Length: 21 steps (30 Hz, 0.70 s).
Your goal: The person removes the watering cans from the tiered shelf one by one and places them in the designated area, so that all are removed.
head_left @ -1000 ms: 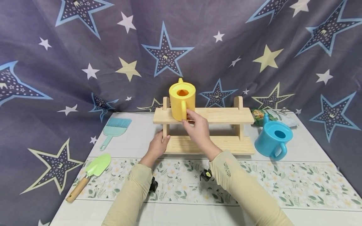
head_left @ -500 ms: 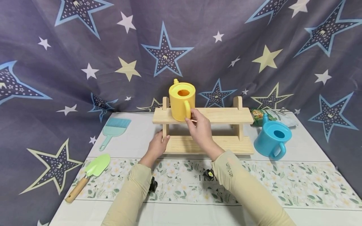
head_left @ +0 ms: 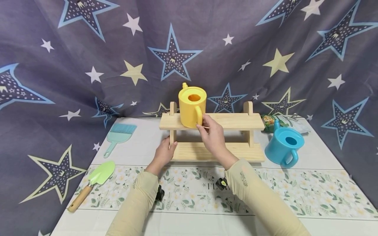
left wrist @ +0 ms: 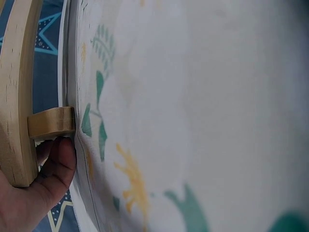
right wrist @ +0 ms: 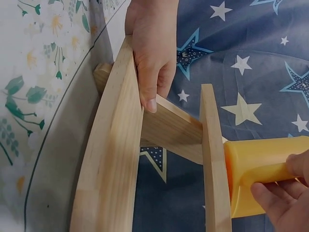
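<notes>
A yellow watering can [head_left: 188, 108] stands upright on the top board of a two-tier wooden shelf [head_left: 233, 121], toward its left end. Its spout points to the back and its handle toward the front right. My right hand [head_left: 213, 136] pinches the lower part of that handle; the right wrist view shows the thumb and fingers [right wrist: 275, 198] around it. At the shelf's left end my left hand [head_left: 165, 152] grips the lower board, thumb on top. In the left wrist view its fingers [left wrist: 60, 162] curl under the board beside a wooden foot [left wrist: 53, 122].
To the shelf's right stands a blue watering can [head_left: 280, 147], with a printed packet [head_left: 270, 122] behind it. On the left lie a teal hand brush or dustpan [head_left: 121, 131] and a green trowel [head_left: 101, 172]. A starry curtain [head_left: 112, 42] hangs behind the table.
The yellow watering can has shifted slightly right on the top board, and its handle has turned rightward. My right hand has moved right with it. The left hand stays put.
</notes>
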### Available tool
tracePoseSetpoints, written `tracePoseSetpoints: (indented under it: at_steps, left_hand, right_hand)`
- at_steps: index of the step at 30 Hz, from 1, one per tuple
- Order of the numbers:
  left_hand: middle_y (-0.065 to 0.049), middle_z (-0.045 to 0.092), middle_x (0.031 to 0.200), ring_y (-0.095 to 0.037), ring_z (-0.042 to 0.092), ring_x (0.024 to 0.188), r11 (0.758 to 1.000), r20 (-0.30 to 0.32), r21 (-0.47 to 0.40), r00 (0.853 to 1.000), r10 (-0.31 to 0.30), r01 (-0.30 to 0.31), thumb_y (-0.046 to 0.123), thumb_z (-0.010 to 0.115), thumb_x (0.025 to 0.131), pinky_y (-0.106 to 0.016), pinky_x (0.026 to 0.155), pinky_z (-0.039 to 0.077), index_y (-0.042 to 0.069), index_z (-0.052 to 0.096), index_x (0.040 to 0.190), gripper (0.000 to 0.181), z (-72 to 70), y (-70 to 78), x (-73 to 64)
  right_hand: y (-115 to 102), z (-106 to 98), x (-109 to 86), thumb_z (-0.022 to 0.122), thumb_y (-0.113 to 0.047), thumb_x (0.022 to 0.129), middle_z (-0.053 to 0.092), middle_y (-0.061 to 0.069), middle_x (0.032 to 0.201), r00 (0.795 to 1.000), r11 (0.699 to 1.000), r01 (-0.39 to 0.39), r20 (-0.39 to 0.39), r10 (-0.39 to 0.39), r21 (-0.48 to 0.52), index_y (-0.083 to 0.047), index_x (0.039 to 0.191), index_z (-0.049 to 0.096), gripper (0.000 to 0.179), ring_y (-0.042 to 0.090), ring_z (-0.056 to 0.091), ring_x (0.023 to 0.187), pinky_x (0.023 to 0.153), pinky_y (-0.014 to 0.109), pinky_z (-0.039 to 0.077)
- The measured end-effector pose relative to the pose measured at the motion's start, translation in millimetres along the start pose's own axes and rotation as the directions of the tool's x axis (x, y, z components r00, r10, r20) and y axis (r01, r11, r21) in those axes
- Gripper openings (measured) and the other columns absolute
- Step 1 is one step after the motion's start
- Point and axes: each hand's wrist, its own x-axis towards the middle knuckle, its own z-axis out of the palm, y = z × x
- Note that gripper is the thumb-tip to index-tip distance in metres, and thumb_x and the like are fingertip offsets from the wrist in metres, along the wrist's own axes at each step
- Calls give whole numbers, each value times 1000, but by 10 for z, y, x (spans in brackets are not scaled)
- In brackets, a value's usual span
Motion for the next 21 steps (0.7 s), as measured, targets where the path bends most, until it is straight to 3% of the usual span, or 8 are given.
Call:
tracePoseSetpoints:
  at_steps: [13, 21]
  left_hand:
    - [-24, 47, 135, -39, 48, 125, 1000, 0, -6, 1000, 18, -18, 29, 44, 105, -54, 105, 36, 0, 36, 148, 52, -5, -8, -6]
    - [-24, 47, 135, -39, 49, 125, 1000, 0, -8, 1000, 16, -16, 30, 44, 105, -54, 105, 36, 1, 37, 147, 52, -7, 0, -10]
  right_hand:
    - [18, -266, -87, 66, -4, 93, 69, 13, 104, 999, 999, 51, -16, -51, -15, -3, 120, 62, 28, 23, 68, 97, 78, 33, 57]
    - [47, -455, -163, 67, -4, 92, 69, 12, 102, 998, 999, 40, -49, -41, -26, -3, 119, 64, 27, 23, 68, 96, 78, 34, 57]
